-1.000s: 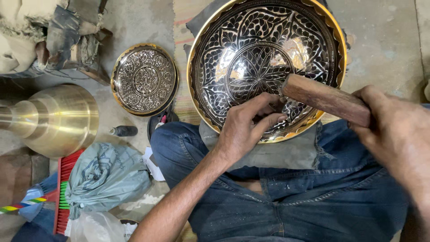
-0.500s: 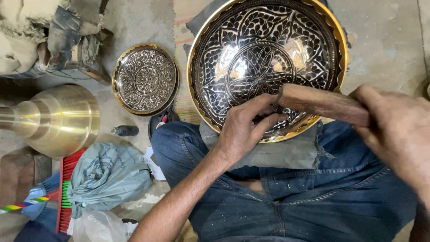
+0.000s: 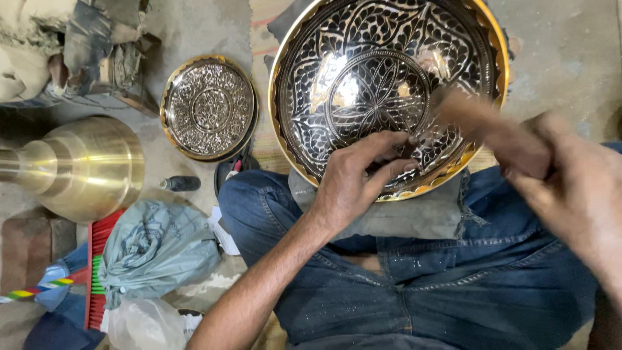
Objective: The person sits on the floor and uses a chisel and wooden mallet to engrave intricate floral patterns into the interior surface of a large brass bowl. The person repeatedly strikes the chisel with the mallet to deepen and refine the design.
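Observation:
A large brass bowl [image 3: 363, 78] with dark engraved floral patterning and a gold rim leans on a grey cloth [image 3: 414, 217] over my jeans-clad lap. My left hand [image 3: 353, 185] rests on the bowl's lower inner wall. Its fingertips are pinched together on a small tool that is mostly hidden. My right hand [image 3: 576, 188] is closed round a brown wooden mallet [image 3: 479, 120]. The mallet is blurred with motion and its head hangs over the bowl just right of my left fingertips.
A smaller engraved plate [image 3: 208, 107] lies on the concrete floor left of the bowl. A plain brass vessel [image 3: 84, 165] lies on its side at far left. A small black bottle [image 3: 181, 183], a crumpled grey bag [image 3: 155, 246] and a red brush [image 3: 97, 259] sit by my left knee.
The mallet in my right hand has swung and now shows as a blur over the bowl. My left hand has stayed pinched at the same spot on the bowl.

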A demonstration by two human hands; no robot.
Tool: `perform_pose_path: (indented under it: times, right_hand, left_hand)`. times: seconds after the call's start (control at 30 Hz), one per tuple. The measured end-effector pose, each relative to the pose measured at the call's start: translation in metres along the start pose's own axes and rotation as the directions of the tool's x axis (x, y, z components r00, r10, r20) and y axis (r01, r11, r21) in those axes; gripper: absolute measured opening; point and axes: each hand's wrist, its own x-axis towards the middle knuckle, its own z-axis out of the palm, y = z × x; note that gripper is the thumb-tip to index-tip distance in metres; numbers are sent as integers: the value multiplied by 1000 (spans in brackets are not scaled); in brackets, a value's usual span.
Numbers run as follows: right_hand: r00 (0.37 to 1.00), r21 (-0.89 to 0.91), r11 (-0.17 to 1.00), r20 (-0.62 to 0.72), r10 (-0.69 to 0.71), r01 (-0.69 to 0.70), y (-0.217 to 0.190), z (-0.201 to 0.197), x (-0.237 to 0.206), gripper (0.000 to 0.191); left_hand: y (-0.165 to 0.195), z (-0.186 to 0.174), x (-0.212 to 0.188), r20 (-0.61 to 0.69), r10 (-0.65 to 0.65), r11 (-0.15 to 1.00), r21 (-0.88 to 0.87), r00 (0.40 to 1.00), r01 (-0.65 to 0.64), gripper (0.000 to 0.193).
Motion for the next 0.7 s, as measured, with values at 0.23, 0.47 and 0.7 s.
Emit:
perform_pose_path:
  times: [0.23, 0.47, 0.7]
  right_hand:
    - [998, -114, 992, 37, -56, 60, -4, -1, -4, 38]
    - [999, -81, 996, -4, -46, 46, -3, 0, -3, 41]
    - [962, 21, 963, 51, 267, -269, -12, 2, 0, 37]
  left_hand:
    - [3, -2, 0, 18, -17, 1000, -12, 1000, 18, 39]
    - [9, -6, 0, 8, 3, 1000, -19, 1000, -3, 38]
    - [5, -4, 2, 2, 16, 1000, -3, 1000, -16, 39]
